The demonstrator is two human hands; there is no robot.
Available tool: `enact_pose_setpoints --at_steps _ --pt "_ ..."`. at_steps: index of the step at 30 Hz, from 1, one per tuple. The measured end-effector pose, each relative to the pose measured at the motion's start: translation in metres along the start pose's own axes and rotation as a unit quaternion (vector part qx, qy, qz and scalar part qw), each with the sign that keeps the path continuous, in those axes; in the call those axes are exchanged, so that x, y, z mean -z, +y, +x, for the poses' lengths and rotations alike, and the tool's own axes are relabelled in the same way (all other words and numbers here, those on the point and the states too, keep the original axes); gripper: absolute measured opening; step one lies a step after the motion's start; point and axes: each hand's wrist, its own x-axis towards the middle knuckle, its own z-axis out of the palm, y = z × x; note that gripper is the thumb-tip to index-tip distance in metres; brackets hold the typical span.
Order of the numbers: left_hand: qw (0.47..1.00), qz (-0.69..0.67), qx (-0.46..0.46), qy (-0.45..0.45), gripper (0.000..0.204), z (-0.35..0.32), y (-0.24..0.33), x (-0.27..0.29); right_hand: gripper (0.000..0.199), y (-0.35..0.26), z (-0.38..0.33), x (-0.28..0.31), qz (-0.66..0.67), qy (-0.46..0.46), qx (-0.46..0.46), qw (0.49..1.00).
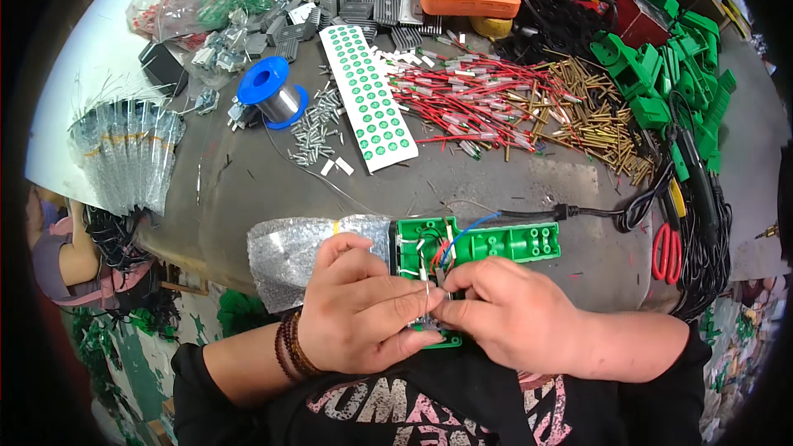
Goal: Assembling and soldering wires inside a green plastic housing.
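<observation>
An open green plastic housing (512,243) lies before me, with a long handle part pointing right. Red, black and white wires and a blue wire (475,223) run inside its boxy end. My left hand (359,310) reaches over that end from the left, its fingers pressed together at the tips. From the right, my right hand (508,310) pinches at the same spot, fingertips almost touching the left ones. Thin wire-like strands show between them, but the fingers hide what each hand grips. Bubble wrap (285,260) around a flat piece adjoins the housing's left side.
A blue solder spool (264,83), loose screws (314,128) and a sticker sheet (369,99) lie beyond my hands. Farther right are red wire leads (462,95), brass tubes (603,124) and green housings (686,66). A black cable (595,212) and red-handled pliers (666,252) lie at right.
</observation>
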Motion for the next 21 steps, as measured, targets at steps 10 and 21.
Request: enact_pose_setpoints --at_steps 10,21 --pt "1.0 0.011 0.01 0.008 0.046 -0.001 0.007 -0.005 0.012 0.021 0.057 0.006 -0.142 0.106 0.074 0.981" --pt "0.999 0.028 0.007 0.017 0.045 -0.004 0.007 -0.007 0.009 0.023 0.061 -0.003 -0.106 0.048 0.0 0.993"
